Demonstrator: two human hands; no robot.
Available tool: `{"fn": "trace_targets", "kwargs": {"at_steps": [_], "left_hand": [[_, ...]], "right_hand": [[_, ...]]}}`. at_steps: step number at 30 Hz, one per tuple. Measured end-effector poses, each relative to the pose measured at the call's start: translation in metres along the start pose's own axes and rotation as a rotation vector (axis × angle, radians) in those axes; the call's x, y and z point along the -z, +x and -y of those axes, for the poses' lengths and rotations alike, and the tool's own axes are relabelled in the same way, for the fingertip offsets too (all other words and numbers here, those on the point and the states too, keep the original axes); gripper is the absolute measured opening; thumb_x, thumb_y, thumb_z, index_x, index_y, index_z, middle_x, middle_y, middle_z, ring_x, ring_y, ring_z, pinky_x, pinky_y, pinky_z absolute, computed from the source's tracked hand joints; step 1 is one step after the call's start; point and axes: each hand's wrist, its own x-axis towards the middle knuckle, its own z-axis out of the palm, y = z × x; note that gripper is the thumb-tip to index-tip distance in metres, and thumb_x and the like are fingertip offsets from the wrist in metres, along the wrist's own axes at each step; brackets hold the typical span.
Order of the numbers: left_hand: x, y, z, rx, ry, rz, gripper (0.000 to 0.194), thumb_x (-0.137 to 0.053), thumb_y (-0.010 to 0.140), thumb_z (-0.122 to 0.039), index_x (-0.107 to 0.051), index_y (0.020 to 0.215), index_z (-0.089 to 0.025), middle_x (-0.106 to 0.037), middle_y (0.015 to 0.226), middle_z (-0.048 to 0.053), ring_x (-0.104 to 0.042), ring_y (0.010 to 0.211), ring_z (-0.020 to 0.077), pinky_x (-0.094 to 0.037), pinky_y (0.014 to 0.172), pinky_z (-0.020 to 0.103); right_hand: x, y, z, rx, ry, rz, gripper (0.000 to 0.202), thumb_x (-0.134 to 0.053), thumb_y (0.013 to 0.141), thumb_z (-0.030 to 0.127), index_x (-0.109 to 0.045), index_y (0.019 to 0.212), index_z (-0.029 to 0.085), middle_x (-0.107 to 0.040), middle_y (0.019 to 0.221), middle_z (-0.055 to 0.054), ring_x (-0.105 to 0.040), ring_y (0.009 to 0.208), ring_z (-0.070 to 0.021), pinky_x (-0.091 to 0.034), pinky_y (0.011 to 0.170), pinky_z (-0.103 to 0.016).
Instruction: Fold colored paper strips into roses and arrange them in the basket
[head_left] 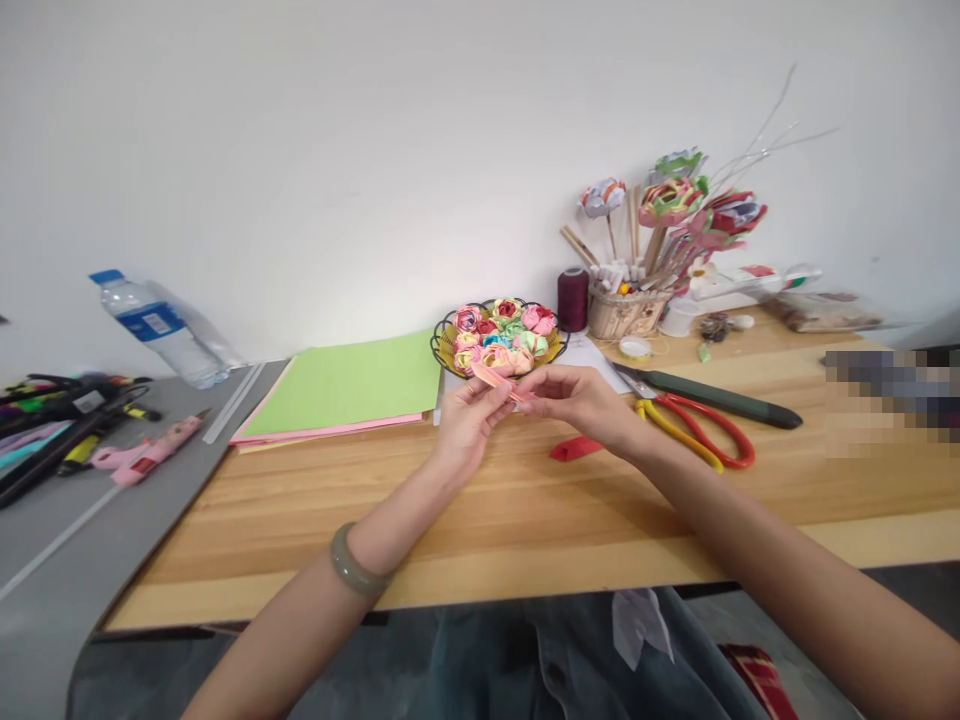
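Note:
Between both hands, above the wooden table, is a folded strip of pink-orange paper [491, 376]. My left hand [471, 425] pinches it between thumb and fingers. From the right, my right hand [570, 400] has its fingertips closed on the paper's other end. Just behind them stands a dark wire basket [437, 345] with several colourful paper flowers [507, 310]. A red piece of paper [575, 448] lies on the table, partly under my right hand. Scissors with red and yellow handles [739, 440] rest right of that hand.
Green paper sheets [352, 385] lie stacked at left. Further left are a water bottle [154, 320], a pink glue gun [150, 455] and pens. At the back right stand a maroon thread spool [573, 298] and a pot [622, 312] holding sticks and paper flowers. A dark green long-handled tool [727, 397] lies by the scissors.

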Motion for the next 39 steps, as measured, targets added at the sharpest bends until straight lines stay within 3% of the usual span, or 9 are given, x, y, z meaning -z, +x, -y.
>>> {"fn": "trace_targets", "kwargs": {"at_steps": [4,8,13,20,26,32,36,39], "left_hand": [[0.001,0.001,0.000,0.013,-0.061,-0.016,0.022,-0.072,0.064,-0.012,-0.068,0.086,-0.012,-0.067,0.075,0.001,-0.060,0.062,0.0060,-0.048,0.064,0.017],[0.002,0.003,-0.005,0.028,-0.117,-0.067,0.020,-0.067,0.068,-0.007,-0.069,0.087,-0.013,-0.063,0.066,-0.003,-0.055,0.052,0.0021,-0.047,0.057,0.013],[0.002,0.001,-0.007,0.047,-0.086,-0.052,0.026,-0.067,0.070,-0.010,-0.068,0.095,-0.014,-0.059,0.063,-0.004,-0.052,0.049,0.0017,-0.046,0.050,0.012],[-0.001,0.000,-0.006,0.057,-0.025,-0.088,0.022,-0.068,0.069,-0.012,-0.068,0.091,-0.014,-0.060,0.071,-0.002,-0.050,0.052,0.0023,-0.046,0.051,0.014],[-0.001,0.001,-0.006,0.046,-0.050,-0.057,0.020,-0.066,0.071,-0.012,-0.068,0.091,-0.014,-0.056,0.069,-0.002,-0.049,0.055,0.0041,-0.047,0.053,0.017],[-0.004,-0.001,-0.009,0.033,-0.044,-0.028,0.026,-0.071,0.067,-0.017,-0.069,0.093,-0.014,-0.058,0.072,-0.001,-0.049,0.057,0.0050,-0.047,0.052,0.017],[-0.006,-0.001,-0.010,0.026,-0.024,-0.036,0.025,-0.073,0.063,-0.016,-0.069,0.087,-0.014,-0.060,0.072,-0.001,-0.050,0.057,0.0048,-0.045,0.052,0.017],[-0.005,0.001,-0.010,0.030,-0.016,-0.064,0.024,-0.074,0.061,-0.013,-0.069,0.085,-0.014,-0.063,0.077,-0.001,-0.050,0.056,0.0039,-0.044,0.053,0.017]], "right_hand": [[0.007,0.000,0.010,-0.017,-0.112,0.014,0.034,-0.064,0.069,0.045,-0.067,0.086,0.015,-0.069,0.079,-0.004,-0.062,0.071,-0.0151,-0.049,0.066,-0.029],[0.038,0.003,0.014,-0.066,-0.344,-0.128,0.032,-0.056,0.075,0.043,-0.066,0.092,0.018,-0.069,0.082,-0.004,-0.062,0.072,-0.0161,-0.046,0.065,-0.028],[0.069,0.007,-0.005,-0.163,-0.755,-0.188,0.009,-0.063,0.066,0.027,-0.067,0.060,0.021,-0.062,0.055,-0.001,-0.056,0.057,-0.0178,-0.035,0.054,-0.028],[0.055,0.006,-0.025,-0.183,-0.998,-0.097,0.017,-0.055,0.075,0.031,-0.070,0.077,0.024,-0.066,0.069,-0.002,-0.056,0.062,-0.0166,-0.034,0.055,-0.026],[0.047,0.003,-0.025,-0.196,-1.103,-0.040,0.020,-0.054,0.077,0.035,-0.070,0.072,0.024,-0.067,0.072,-0.004,-0.059,0.068,-0.0185,-0.034,0.054,-0.025],[0.057,-0.002,-0.033,-0.219,-1.142,-0.106,0.024,-0.049,0.082,0.035,-0.068,0.091,0.024,-0.065,0.097,-0.006,-0.061,0.075,-0.0181,-0.039,0.057,-0.026],[0.067,-0.002,-0.042,-0.256,-1.117,-0.075,0.019,-0.052,0.084,0.029,-0.066,0.094,0.020,-0.066,0.090,-0.005,-0.060,0.074,-0.0149,-0.046,0.065,-0.028],[0.075,-0.002,-0.045,-0.319,-1.121,-0.085,0.022,-0.051,0.088,0.032,-0.059,0.102,0.016,-0.063,0.098,-0.005,-0.060,0.081,-0.0145,-0.050,0.072,-0.033]]}}
